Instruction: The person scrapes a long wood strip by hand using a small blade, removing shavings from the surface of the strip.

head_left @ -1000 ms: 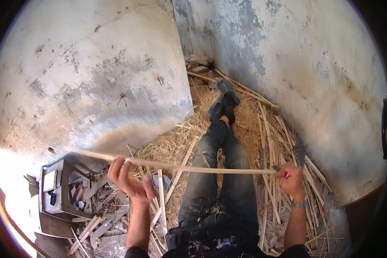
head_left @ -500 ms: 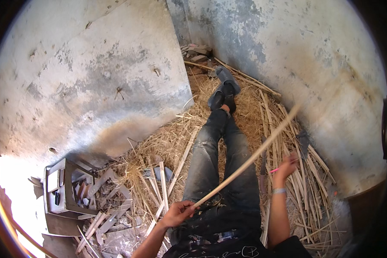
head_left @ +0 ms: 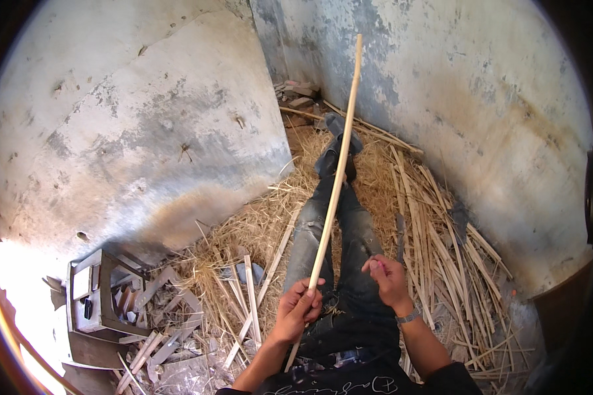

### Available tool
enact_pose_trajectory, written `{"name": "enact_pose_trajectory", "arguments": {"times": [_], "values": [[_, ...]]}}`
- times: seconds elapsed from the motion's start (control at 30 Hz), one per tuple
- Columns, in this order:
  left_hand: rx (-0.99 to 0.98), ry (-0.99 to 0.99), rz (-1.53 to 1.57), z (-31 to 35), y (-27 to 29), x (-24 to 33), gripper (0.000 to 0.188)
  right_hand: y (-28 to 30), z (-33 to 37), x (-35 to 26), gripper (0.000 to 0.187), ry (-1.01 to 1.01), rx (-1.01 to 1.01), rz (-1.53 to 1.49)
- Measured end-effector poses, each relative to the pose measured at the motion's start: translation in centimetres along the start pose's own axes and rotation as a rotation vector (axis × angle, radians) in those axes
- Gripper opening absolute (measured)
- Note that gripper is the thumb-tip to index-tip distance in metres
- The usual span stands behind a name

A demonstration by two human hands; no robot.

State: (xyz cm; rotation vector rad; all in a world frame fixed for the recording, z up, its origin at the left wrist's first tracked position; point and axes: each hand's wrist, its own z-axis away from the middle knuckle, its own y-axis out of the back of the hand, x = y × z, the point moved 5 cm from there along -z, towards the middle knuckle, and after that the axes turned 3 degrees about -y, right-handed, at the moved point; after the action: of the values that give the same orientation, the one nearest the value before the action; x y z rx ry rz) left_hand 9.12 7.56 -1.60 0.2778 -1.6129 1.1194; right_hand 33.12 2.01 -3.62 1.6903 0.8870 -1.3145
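Observation:
A long, pale strip of bamboo or wood rises from my left hand, past my legs and up in front of the far wall. My left fingers and thumb are closed around its lower part, and its short tail comes out below the hand toward my lap. Over my right thigh, my right hand is closed with thumb and fingers together, apart from the strip. A bit of pink shows at its fingertips, too small to name. My legs in worn dark trousers lie stretched out beneath.
Split strips lie piled along my right. A dark blade-like tool rests beside my right leg. Shavings cover the floor around my legs. At left stands a worn box-like frame amid scraps. Stained walls rise ahead, with rubble in the corner.
The strip has swung from slanting right to nearly upright, its far end moving left. My left hand has turned and shifted slightly right; my right hand has come in from the strip pile to my thigh.

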Motion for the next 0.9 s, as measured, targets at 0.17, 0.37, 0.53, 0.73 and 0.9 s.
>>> {"name": "enact_pose_trajectory", "arguments": {"times": [0.17, 0.37, 0.53, 0.73, 0.9], "values": [[-0.015, -0.02, 0.025, 1.1, -0.3, 0.0, 0.034, -5.3, 1.4, -7.7, 0.044, 0.291, -0.134, 0.484], [0.069, -0.021, -0.093, 2.0, 0.0, 0.5, 0.045, -7.9, 2.1, -8.4, 0.05, 0.522, -0.245, 0.747], [0.086, -0.033, -0.145, 2.3, 0.3, 0.2, 0.047, -7.5, 1.2, -8.6, 0.051, 0.598, -0.183, 0.863], [0.054, -0.032, -0.178, 3.0, 0.1, 0.1, 0.047, -2.6, -6.9, -10.3, 0.049, 0.52, 0.055, 0.92], [0.153, 0.001, -0.217, 3.0, 1.0, 0.0, 0.048, -1.2, -8.6, -12.0, 0.047, 0.491, 0.129, 0.937]]}}
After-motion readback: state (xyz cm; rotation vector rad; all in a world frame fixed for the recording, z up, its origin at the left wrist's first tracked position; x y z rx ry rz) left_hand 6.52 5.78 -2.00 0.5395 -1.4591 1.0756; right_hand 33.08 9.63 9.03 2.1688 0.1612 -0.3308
